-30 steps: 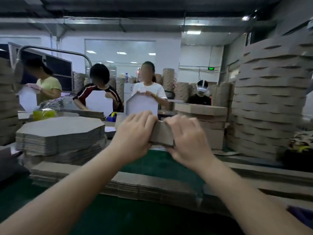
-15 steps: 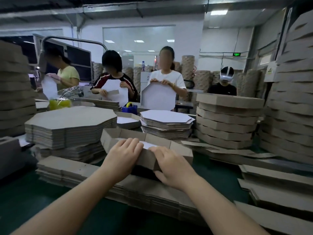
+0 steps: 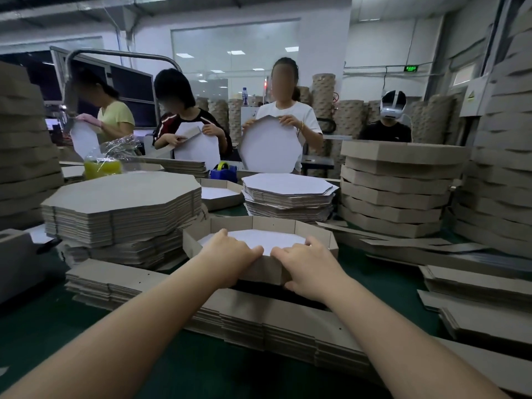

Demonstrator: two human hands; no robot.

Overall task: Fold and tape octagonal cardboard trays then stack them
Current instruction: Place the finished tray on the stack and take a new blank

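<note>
Tray [image 3: 267,239] is sitting on flat cardboard strips [image 3: 138,283], with left hand [image 3: 230,254] and right hand [image 3: 306,267] both gripping its near wall, fingers curling over the rim. Any slackening is probably risking that wall springing outward, no tape showing there. Its open side is facing up, its wider span running left to right.

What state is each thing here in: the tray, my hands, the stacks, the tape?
tray: walls folded up, open side up, held at its near wall.
left hand: grips the near wall.
right hand: grips the near wall.
grey octagon stack: flat, unfolded.
white octagon stack: flat, white side up.
finished trays: folded, stacked.
tape dispenser: on the table, untouched.
</note>
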